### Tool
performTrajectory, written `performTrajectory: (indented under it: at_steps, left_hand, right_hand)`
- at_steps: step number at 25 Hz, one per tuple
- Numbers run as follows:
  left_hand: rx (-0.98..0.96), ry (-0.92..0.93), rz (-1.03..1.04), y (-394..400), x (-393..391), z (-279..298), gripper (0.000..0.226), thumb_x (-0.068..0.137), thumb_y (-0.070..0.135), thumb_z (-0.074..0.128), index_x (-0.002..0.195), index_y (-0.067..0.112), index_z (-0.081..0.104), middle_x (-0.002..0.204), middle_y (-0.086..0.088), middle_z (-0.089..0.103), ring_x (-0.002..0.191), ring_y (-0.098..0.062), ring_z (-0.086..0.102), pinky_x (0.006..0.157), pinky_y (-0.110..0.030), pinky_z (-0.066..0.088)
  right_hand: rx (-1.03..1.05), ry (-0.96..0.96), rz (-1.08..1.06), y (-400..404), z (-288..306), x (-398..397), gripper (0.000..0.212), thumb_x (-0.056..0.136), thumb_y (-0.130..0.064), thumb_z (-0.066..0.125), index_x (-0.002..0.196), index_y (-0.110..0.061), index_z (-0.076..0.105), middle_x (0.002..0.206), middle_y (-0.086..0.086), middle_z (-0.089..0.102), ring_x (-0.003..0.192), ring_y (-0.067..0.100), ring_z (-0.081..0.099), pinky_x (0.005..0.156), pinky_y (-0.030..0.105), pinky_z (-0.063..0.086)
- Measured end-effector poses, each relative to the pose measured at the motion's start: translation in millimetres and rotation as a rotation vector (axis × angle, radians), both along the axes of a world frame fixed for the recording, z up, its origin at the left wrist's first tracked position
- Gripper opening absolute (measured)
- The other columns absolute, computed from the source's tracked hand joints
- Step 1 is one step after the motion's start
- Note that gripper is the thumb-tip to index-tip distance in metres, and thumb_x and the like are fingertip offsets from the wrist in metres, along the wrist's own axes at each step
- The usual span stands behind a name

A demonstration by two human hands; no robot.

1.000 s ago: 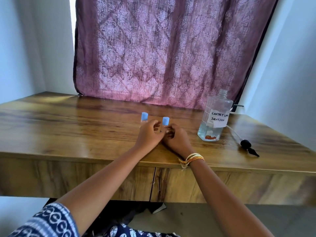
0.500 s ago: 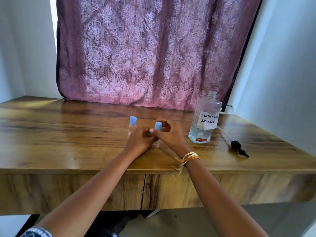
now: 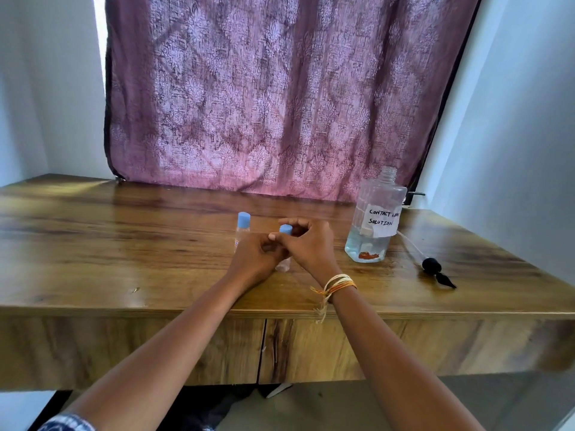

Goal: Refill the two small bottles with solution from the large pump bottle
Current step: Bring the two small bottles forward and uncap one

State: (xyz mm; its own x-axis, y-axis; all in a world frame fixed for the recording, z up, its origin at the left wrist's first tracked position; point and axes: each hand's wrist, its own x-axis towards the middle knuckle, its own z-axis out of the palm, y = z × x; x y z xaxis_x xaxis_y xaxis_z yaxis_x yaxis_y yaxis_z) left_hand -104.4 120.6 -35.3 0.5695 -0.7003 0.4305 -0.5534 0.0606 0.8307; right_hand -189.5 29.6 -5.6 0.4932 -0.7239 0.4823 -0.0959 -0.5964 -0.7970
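— What do you see on the counter [image 3: 124, 262]?

— I see two small bottles with blue caps. One small bottle [image 3: 242, 228] stands alone, upright, just to the left of my hands. The other small bottle [image 3: 283, 265] is between my hands, and most of it is hidden.

— What are your hands doing?

— My left hand [image 3: 256, 256] is curled round the body of that hidden bottle. My right hand [image 3: 306, 244] pinches its blue cap [image 3: 285, 229] with thumb and fingers. The two hands touch each other.

— Is the cap off?

— I cannot tell. It sits right at the top of the bottle.

— Where is the big bottle?

— The large bottle [image 3: 375, 219] stands upright to the right of my hands, near but not touching. Its neck is open on top. It has a little clear liquid at the bottom and a white label that says "CONTACT" and "SOLUTION". Its black pump [image 3: 435, 270] lies on the counter further right, with its thin tube pointing back toward the bottle.

— Anything else?

— A purple curtain [image 3: 280, 94] hangs behind the counter, and thread bracelets [image 3: 337, 284] are on my right wrist.
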Motion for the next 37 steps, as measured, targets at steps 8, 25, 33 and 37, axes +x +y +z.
performTrajectory:
  at_steps: [8,25,33,37]
  left_hand:
    - [0.005,0.081,-0.062,-4,7,-3,0.008,0.081,0.028,0.072,0.089,0.028,0.074,0.087,0.008,0.076,0.086,-0.006,0.070,0.078,-0.030,0.054]
    - [0.045,0.128,-0.028,-5,6,-3,0.027,0.076,0.031,0.078,0.100,0.019,0.074,0.091,0.008,0.076,0.086,-0.002,0.070,0.073,-0.019,0.051]
    - [0.052,0.093,-0.008,-3,5,-2,0.023,0.076,0.030,0.077,0.098,0.023,0.074,0.087,0.010,0.075,0.082,0.002,0.067,0.063,-0.011,0.043]
    - [0.066,0.122,-0.018,-6,8,-4,0.028,0.074,0.033,0.078,0.100,0.021,0.075,0.092,0.008,0.076,0.087,-0.002,0.070,0.072,-0.018,0.050]
  right_hand:
    - [0.031,0.027,0.286,-9,0,-2,0.034,0.080,-0.004,0.069,0.111,-0.016,0.071,0.101,0.007,0.075,0.096,0.020,0.071,0.087,0.043,0.059]
    - [0.176,-0.050,0.309,-1,10,-11,0.048,0.078,0.001,0.071,0.123,-0.008,0.057,0.086,0.008,0.072,0.074,0.017,0.067,0.068,0.026,0.057]
    - [0.124,-0.015,0.275,-6,6,-7,0.067,0.068,-0.009,0.085,0.128,-0.016,0.056,0.078,0.012,0.062,0.076,0.016,0.059,0.077,0.034,0.054]
    - [0.197,-0.019,0.371,-7,6,-14,0.065,0.077,0.004,0.068,0.137,-0.012,0.049,0.101,0.026,0.071,0.083,0.024,0.064,0.083,0.043,0.055]
